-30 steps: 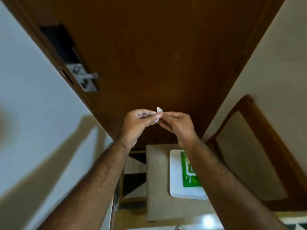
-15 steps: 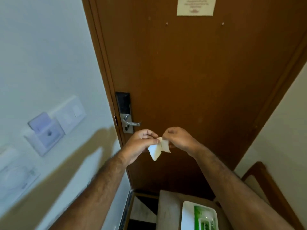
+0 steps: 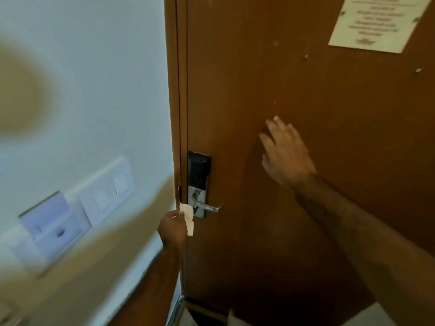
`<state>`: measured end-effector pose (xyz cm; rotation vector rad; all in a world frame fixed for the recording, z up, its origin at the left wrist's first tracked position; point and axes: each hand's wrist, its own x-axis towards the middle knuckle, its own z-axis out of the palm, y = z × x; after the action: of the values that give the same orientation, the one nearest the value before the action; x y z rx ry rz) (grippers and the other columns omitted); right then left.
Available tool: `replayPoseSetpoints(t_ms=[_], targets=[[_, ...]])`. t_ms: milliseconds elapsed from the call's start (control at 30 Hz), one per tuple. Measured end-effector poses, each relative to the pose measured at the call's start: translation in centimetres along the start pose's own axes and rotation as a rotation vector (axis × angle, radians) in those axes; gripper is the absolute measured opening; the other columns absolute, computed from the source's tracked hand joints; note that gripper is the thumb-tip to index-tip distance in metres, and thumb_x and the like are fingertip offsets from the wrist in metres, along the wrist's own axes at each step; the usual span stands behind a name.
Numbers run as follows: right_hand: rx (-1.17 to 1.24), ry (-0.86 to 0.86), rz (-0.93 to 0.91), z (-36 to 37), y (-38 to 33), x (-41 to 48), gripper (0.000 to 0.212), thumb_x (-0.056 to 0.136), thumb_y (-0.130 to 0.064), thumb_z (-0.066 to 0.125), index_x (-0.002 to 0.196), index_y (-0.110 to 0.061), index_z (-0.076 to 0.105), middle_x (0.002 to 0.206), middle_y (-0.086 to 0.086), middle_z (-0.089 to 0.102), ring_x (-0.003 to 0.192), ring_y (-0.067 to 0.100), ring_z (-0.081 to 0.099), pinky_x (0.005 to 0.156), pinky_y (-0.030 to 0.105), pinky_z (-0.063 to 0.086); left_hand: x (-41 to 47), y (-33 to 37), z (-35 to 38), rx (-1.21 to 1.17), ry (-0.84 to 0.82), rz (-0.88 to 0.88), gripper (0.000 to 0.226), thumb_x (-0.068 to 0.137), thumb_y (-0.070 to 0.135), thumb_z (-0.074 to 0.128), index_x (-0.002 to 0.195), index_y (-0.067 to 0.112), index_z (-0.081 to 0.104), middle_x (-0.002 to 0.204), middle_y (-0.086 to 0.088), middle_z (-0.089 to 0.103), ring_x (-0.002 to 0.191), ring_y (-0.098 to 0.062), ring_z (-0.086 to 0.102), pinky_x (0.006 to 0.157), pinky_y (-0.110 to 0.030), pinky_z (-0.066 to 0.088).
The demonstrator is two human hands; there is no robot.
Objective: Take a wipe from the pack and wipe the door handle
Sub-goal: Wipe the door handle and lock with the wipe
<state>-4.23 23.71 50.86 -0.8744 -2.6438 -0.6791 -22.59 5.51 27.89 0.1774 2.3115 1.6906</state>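
A silver lever door handle [image 3: 207, 206] sits below a black lock panel [image 3: 199, 169] on the brown wooden door [image 3: 294, 220]. My left hand [image 3: 172, 229] is shut on a small white wipe [image 3: 188, 217], which hangs just left of the handle's base, touching or almost touching the lock plate. My right hand [image 3: 286, 154] is open with fingers spread, flat against or close to the door, up and to the right of the handle. The wipe pack is out of view.
A white wall [image 3: 94, 90] on the left carries a light switch plate [image 3: 110, 192] and a key-card holder [image 3: 50, 222]. A paper notice [image 3: 374, 22] is fixed on the door at the top right. A pale surface edge [image 3: 237, 322] shows at the bottom.
My view swung up and left toward the lock. My hands parted: the left carried the wipe to the handle, the right let go and rose open toward the door. The pack left view.
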Motion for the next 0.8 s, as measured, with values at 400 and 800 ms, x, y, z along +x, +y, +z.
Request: replayPoseSetpoints(t_ms=[400,800], targets=[[-0.44,0.567,-0.309,7.9,6.0,7.1,0.081,0.113,-0.061,0.029,0.175,-0.013,0.009,0.181,0.021,0.007,0.167,0.04,0.01,0.132,0.061,0.008,-4.4,-1.1,14.8,-0.172,0.143,0.235,0.065,0.107,0.021,0.052,0.164,0.009,0.024,0.173,-0.013,0.02,0.147,-0.019,0.033,0.107,-0.038,0.053],[-0.36,0.647,-0.35,8.6,6.2,7.5,0.079,0.113,-0.058,0.028,0.175,-0.011,0.011,0.18,0.022,0.01,0.166,0.042,0.013,0.131,0.062,0.008,-1.7,-0.7,18.7,-0.398,0.281,0.271,0.08,0.105,0.054,0.037,0.163,0.036,-0.016,0.176,-0.005,-0.015,0.134,-0.013,0.031,0.078,0.003,0.047]])
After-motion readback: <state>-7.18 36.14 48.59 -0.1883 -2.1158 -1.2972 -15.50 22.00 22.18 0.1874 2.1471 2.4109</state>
